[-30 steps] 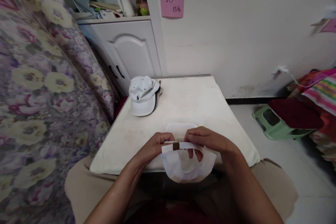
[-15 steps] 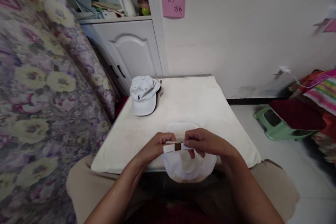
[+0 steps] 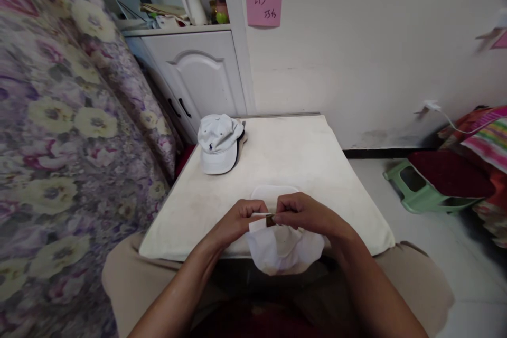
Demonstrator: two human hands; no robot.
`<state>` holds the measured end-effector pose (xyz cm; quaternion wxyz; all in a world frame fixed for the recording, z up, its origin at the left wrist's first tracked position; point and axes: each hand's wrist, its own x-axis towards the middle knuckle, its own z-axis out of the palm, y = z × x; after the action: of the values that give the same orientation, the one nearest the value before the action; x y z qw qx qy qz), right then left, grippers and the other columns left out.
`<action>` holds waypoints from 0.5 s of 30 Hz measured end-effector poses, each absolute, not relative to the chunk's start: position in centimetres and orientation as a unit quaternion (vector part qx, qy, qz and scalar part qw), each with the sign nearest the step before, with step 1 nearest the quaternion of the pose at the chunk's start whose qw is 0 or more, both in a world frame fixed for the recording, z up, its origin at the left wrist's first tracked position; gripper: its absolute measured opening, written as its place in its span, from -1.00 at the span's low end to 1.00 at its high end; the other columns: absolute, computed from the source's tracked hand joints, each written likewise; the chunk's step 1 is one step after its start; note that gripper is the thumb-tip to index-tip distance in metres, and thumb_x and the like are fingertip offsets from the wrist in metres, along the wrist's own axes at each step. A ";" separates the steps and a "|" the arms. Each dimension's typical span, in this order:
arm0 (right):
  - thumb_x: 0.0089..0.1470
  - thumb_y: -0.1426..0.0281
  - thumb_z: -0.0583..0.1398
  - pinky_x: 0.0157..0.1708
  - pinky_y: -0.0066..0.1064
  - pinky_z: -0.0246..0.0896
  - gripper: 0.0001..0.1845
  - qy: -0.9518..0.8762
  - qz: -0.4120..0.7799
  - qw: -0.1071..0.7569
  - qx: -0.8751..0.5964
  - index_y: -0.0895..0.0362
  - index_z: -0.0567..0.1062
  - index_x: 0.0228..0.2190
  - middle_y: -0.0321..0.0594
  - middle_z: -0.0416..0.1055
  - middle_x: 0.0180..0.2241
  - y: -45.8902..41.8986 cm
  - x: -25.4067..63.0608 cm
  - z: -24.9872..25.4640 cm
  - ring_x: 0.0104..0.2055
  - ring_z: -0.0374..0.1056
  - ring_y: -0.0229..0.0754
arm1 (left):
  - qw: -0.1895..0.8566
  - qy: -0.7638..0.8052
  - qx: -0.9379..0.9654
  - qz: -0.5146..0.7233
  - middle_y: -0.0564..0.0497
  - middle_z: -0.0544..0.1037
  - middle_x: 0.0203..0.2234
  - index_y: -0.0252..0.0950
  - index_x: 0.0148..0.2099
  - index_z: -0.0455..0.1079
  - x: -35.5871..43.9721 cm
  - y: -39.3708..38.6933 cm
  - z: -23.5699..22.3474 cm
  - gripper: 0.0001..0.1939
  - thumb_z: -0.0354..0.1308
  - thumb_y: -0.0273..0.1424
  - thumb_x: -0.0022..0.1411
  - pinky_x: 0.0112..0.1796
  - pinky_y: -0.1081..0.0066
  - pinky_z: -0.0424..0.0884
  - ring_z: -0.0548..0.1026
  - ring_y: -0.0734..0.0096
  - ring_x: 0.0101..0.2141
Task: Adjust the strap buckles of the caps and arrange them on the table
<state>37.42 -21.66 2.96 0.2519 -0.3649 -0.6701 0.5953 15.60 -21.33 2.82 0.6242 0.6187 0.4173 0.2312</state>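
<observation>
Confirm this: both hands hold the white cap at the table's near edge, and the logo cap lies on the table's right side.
Wrong side: the head view shows the logo cap at left on the table. The left hand and right hand do hold the white cap at the near edge.

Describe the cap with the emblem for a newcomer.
Find the table under cream cloth. At its far left sits a pale-grey fabric cap, dark and tan edges peeking out behind. Only this cap shows a small navy emblem.
</observation>
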 end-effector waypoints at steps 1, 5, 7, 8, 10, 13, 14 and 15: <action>0.07 0.28 0.26 -0.52 -0.49 -0.01 -0.76 -0.670 0.589 0.257 -0.371 0.15 0.40 -0.50 -0.39 0.24 -0.55 -21.6 37.3 2.9 -0.51 0.12 -0.35 | 0.625 0.418 0.618 0.229 0.15 0.26 -0.60 -0.36 -0.46 0.33 15.6 -21.3 2.8 -0.72 0.25 -0.26 0.09 -0.48 0.51 0.04 0.16 0.55 -0.53; 0.01 0.22 0.31 -0.51 -0.48 -0.04 -0.68 -0.668 0.583 0.270 -0.376 0.15 0.37 -0.56 -0.40 0.21 -0.56 -21.5 37.0 2.6 -0.50 0.10 -0.35 | 0.623 0.415 0.622 0.230 0.16 0.26 -0.59 -0.36 -0.46 0.33 15.7 -21.4 2.9 -0.70 0.26 -0.23 0.11 -0.48 0.51 0.04 0.15 0.55 -0.53; 0.00 0.22 0.32 -0.50 -0.48 -0.01 -0.69 -0.665 0.584 0.268 -0.381 0.15 0.40 -0.55 -0.39 0.24 -0.55 -21.5 36.9 2.5 -0.49 0.13 -0.34 | 0.621 0.413 0.625 0.229 0.15 0.26 -0.59 -0.36 -0.46 0.33 15.7 -21.4 2.9 -0.70 0.26 -0.23 0.12 -0.47 0.51 0.05 0.16 0.55 -0.52; 0.00 0.22 0.32 -0.48 -0.48 0.01 -0.71 -0.664 0.585 0.264 -0.384 0.15 0.42 -0.53 -0.38 0.27 -0.54 -21.5 36.9 2.5 -0.48 0.15 -0.33 | 0.621 0.411 0.628 0.228 0.15 0.27 -0.58 -0.36 -0.45 0.33 15.7 -21.5 2.9 -0.70 0.25 -0.23 0.12 -0.47 0.51 0.05 0.16 0.55 -0.51; -0.01 0.23 0.33 -0.45 -0.47 0.07 -0.75 -0.662 0.587 0.256 -0.389 0.16 0.48 -0.49 -0.35 0.34 -0.51 -21.4 36.9 2.5 -0.45 0.21 -0.31 | 0.619 0.407 0.633 0.225 0.15 0.27 -0.57 -0.36 -0.44 0.34 15.7 -21.5 3.0 -0.70 0.24 -0.23 0.15 -0.47 0.51 0.06 0.17 0.55 -0.51; -0.02 0.24 0.33 -0.42 -0.47 0.12 -0.77 -0.660 0.592 0.253 -0.388 0.16 0.52 -0.46 -0.33 0.40 -0.48 -21.4 37.0 2.5 -0.42 0.26 -0.28 | 0.620 0.405 0.635 0.221 0.14 0.27 -0.57 -0.36 -0.43 0.36 15.7 -21.6 3.1 -0.70 0.23 -0.21 0.16 -0.46 0.51 0.07 0.17 0.54 -0.52; -0.02 0.24 0.33 -0.41 -0.47 0.12 -0.78 -0.660 0.592 0.254 -0.387 0.16 0.53 -0.45 -0.32 0.41 -0.48 -21.4 37.1 2.5 -0.42 0.27 -0.28 | 0.620 0.404 0.635 0.221 0.14 0.28 -0.57 -0.37 -0.43 0.36 15.7 -21.7 3.2 -0.69 0.22 -0.21 0.17 -0.46 0.50 0.08 0.18 0.54 -0.51; -0.02 0.25 0.33 -0.41 -0.47 0.13 -0.78 -0.659 0.592 0.256 -0.387 0.16 0.53 -0.45 -0.32 0.42 -0.47 -21.4 37.1 2.6 -0.41 0.28 -0.28 | 0.621 0.403 0.635 0.222 0.13 0.28 -0.56 -0.37 -0.43 0.36 15.7 -21.8 3.3 -0.69 0.21 -0.20 0.17 -0.46 0.50 0.08 0.19 0.53 -0.51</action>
<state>37.11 -21.44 2.56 0.2557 -0.3874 -0.6589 0.5919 15.74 -21.77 3.32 0.6207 0.6348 0.4029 0.2224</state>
